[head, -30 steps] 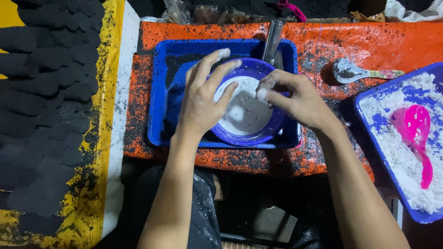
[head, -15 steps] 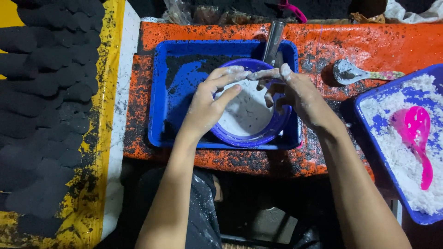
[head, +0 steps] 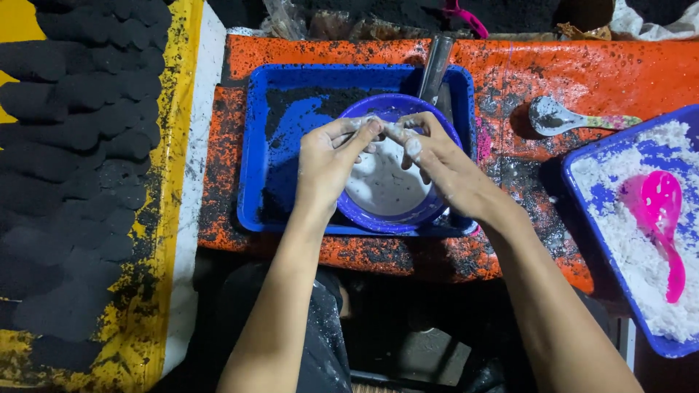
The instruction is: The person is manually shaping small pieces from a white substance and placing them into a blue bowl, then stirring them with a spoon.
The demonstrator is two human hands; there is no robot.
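Hands (head: pixel 378 156) over bowl (head: pixel 393 211) rim

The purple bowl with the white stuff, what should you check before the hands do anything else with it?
1. Purple bowl sits flat inside the blue tray: ok.
2. Both hands are over the bowl, so drips land in it: ok. The left hand and right hand meet fingertip to fingertip above it.
3. Hands are clean: not ok, white paste coats the fingers.
4. What the fingertips pinch between them: cannot tell, too small.
5. Metal tool leaning on the tray's far edge stays out of the way: ok.
6. Grey spoon lies apart on the orange table: ok.
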